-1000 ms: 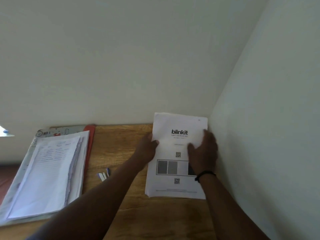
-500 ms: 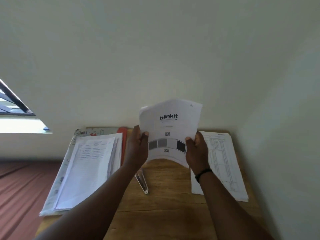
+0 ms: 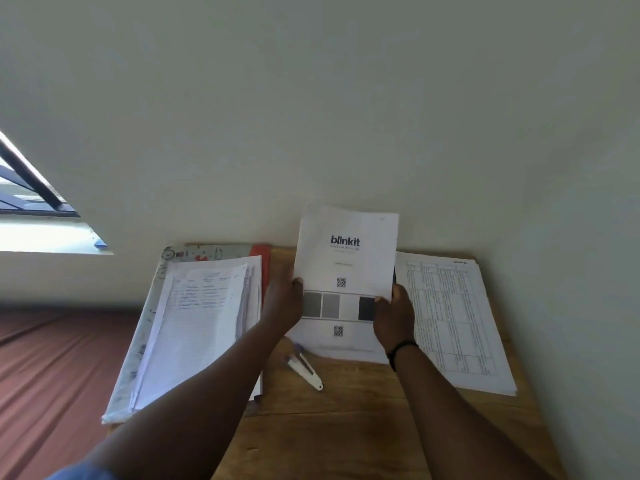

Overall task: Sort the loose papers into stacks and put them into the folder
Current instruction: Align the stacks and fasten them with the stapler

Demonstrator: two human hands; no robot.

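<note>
Both hands hold a white "blinkit" sheet bundle [image 3: 346, 261] upright above the wooden table [image 3: 346, 424]. My left hand [image 3: 282, 303] grips its left edge, thumb on the front. My right hand [image 3: 393, 317], with a black wristband, grips its right edge. To the right lies a stack of printed table sheets [image 3: 450, 317] flat on the wood. At the left, a thick pile of handwritten papers [image 3: 197, 323] rests on an open folder [image 3: 261, 258] with a red-orange edge.
A white pen-like clip [image 3: 306, 367] lies on the table between my forearms. Walls close off the back and right side. A window [image 3: 31, 199] is at the left, and reddish-brown floor [image 3: 52, 368] lies below the table's left edge.
The blinkit papers went from lying flat under my hands to being lifted and held upright. The stack of table sheets beneath them is uncovered. The view has shifted left.
</note>
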